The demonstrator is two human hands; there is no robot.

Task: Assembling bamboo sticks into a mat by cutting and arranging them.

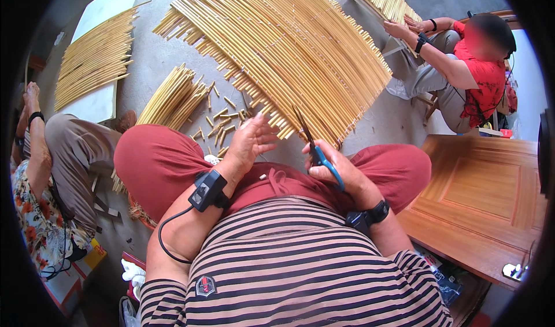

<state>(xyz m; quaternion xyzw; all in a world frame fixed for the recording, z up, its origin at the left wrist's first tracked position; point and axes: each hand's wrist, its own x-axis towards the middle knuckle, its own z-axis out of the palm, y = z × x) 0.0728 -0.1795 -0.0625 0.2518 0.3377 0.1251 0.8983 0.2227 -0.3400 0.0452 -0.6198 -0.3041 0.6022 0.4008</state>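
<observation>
Right hand closed around blue-handled scissors, blades pointing up and away toward the near edge of the woven stick mat; can't tell whether the blades are apart or together. Left hand open, fingers spread, palm down, hovering just at the mat's ragged near edge, holding nothing. The mat lies flat on the concrete floor, fanning out from just past the knees to the far side; its near edge ends in uneven stick ends. Short cut-off bits are scattered on the floor by the left knee, next to a loose bundle of sticks. A second mat sits on a white board at the far-left corner of the floor. Handling, my read: sticks look light, stiff, hollow, likely brittle and apt to split or crush if pinched hard; the mat as a whole flexes across the binding threads, so press flat near the edge rather than lift it. Best grip on a single stick is close behind the cut point. Another person's hands rest on another mat at far right; a wooden door panel lies right.
</observation>
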